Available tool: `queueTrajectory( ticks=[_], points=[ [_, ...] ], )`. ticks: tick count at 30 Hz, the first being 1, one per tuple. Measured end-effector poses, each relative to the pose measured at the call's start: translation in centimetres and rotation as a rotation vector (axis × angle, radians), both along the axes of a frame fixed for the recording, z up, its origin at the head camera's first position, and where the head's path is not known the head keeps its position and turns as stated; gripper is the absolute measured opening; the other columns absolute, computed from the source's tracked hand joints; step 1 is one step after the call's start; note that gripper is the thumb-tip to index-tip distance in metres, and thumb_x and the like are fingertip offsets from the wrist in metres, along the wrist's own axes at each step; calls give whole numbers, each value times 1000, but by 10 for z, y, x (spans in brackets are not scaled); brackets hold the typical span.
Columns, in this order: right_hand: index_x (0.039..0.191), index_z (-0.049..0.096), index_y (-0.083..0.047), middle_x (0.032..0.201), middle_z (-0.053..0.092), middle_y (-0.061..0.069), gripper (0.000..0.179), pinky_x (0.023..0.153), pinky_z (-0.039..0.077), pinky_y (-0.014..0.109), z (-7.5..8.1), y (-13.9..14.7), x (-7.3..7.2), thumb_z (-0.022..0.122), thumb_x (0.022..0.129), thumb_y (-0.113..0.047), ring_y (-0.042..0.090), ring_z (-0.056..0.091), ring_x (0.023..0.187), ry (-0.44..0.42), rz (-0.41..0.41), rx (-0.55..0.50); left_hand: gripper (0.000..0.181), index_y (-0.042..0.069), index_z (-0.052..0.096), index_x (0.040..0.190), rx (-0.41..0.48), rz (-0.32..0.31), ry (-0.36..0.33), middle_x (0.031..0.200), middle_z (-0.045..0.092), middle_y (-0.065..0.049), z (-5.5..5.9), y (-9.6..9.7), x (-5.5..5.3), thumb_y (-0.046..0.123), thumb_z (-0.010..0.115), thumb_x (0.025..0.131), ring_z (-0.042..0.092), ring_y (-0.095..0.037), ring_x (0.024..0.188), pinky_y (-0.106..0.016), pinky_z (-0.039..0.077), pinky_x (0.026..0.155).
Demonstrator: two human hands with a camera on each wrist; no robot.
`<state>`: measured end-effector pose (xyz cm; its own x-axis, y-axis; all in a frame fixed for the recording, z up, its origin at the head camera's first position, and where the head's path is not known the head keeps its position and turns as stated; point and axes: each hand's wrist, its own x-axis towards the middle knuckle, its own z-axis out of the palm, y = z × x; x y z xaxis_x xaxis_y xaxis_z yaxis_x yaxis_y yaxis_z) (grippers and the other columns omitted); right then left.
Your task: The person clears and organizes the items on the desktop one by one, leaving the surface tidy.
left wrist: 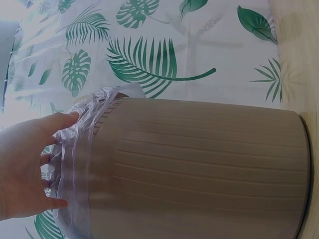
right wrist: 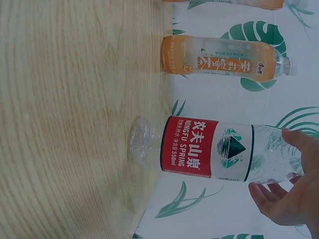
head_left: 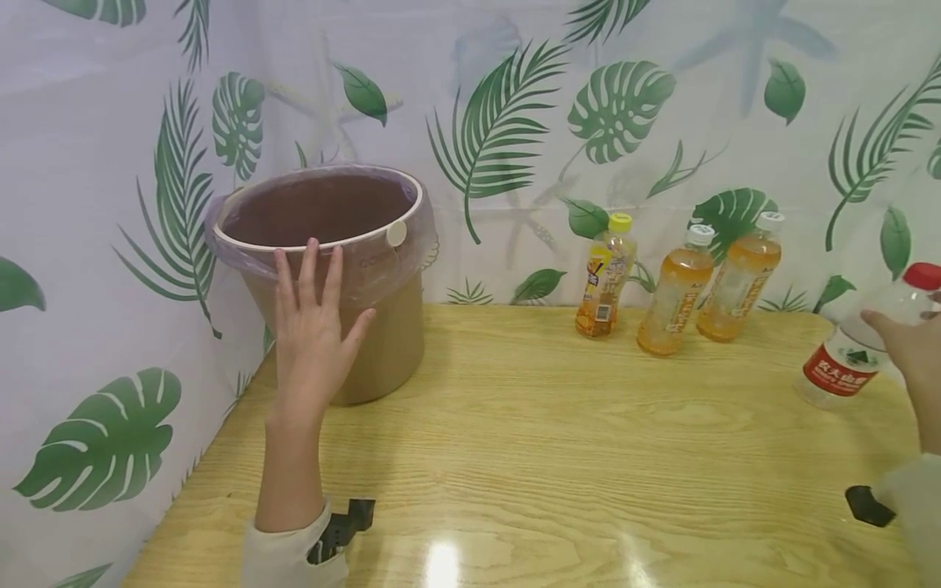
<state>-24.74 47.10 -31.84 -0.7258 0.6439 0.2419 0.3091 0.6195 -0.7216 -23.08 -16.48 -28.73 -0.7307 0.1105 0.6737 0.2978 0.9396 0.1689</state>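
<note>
A brown trash bin [head_left: 382, 343] lined with a thin plastic bag [head_left: 419, 245] stands at the table's left. My left hand [head_left: 309, 343] reaches up its near side, fingers spread and fairly straight, fingertips at the rim. In the left wrist view the same hand [left wrist: 25, 164] is against the crinkled bag [left wrist: 75, 144]. At the right edge of the head view, my right hand [head_left: 915, 351] holds a clear water bottle [head_left: 845, 367] with a red cap and red label near its top. The right wrist view shows thumb and fingers [right wrist: 266, 199] around the bottle's upper part.
Toward the back of the table [head_left: 551, 441] stand a yellow-capped drink bottle [head_left: 604, 278] and two white-capped bottles of orange drink [head_left: 675, 302], [head_left: 738, 286]. A leaf-patterned sheet [head_left: 500, 147] hangs behind the table and along its left side.
</note>
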Motion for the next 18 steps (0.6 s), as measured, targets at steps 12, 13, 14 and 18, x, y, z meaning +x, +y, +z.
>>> queueTrajectory(
  ticks=[12,13,14,18],
  points=[
    [146,7,-6,146,17,21,78,88,39,25,6,-21,17,55,88,-30,19,40,116,43,98,-16,78,11,17,147,6,-8,11,152,-6,-5,0,0,0,32,62,88,-18,-29,134,-46,2,108],
    [146,8,-4,145,18,23,79,80,40,23,6,-22,18,55,88,-31,18,43,109,35,113,-16,78,11,16,148,5,-8,10,152,-6,-5,0,0,0,32,62,88,-18,-29,134,-46,2,108],
    [145,8,-2,144,19,25,79,74,39,23,7,-24,19,54,88,-32,20,44,105,27,132,-14,78,11,17,147,6,-8,11,152,-5,-5,0,0,0,32,62,88,-18,-29,134,-46,3,108],
    [144,5,3,142,18,32,84,75,44,37,13,-33,24,53,89,-39,40,42,109,-18,208,-25,78,11,17,147,9,-8,12,152,-5,-5,0,1,1,32,62,88,-18,-29,134,-46,2,108]
  ],
)
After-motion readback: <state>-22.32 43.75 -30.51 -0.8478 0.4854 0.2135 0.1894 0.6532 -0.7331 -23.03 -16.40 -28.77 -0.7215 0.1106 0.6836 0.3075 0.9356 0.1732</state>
